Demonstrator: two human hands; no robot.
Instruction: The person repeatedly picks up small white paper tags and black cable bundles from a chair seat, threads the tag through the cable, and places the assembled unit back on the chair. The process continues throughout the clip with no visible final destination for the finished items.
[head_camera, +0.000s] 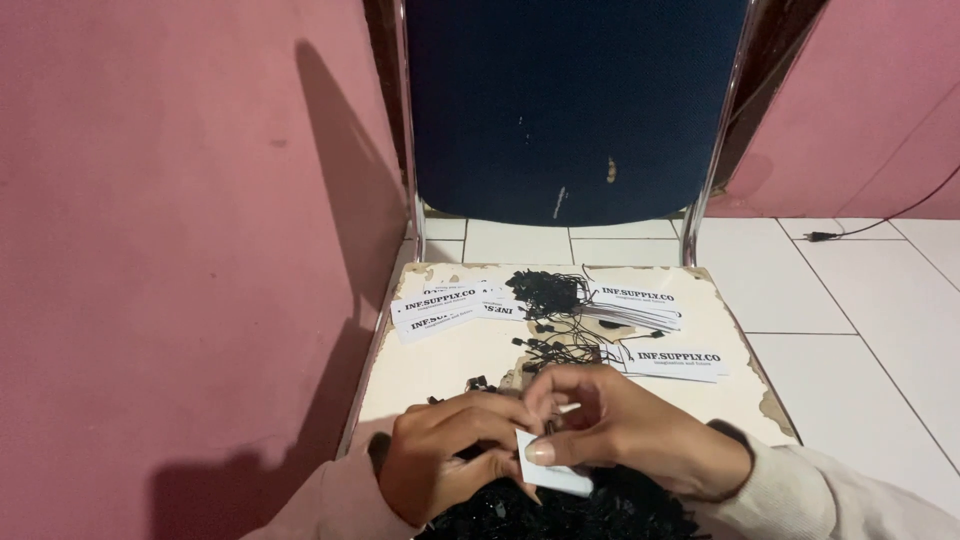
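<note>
- Right hand (640, 425): thumb and fingers pinched on small white card tag (553, 472), held just above heap of black string loops (570, 515) at near edge of chair seat (440, 365).
- Left hand (450, 455): fingers pressed together at tag's upper left end; black string possibly gripped, could not tell.
- Tag's long axis slanted down toward right; both hands touching it, right holding more of it.
- Further white tags (438, 310) stacked well beyond on seat.

Both hands meet, left hand (450, 455) and right hand (625, 430) curled.
</note>
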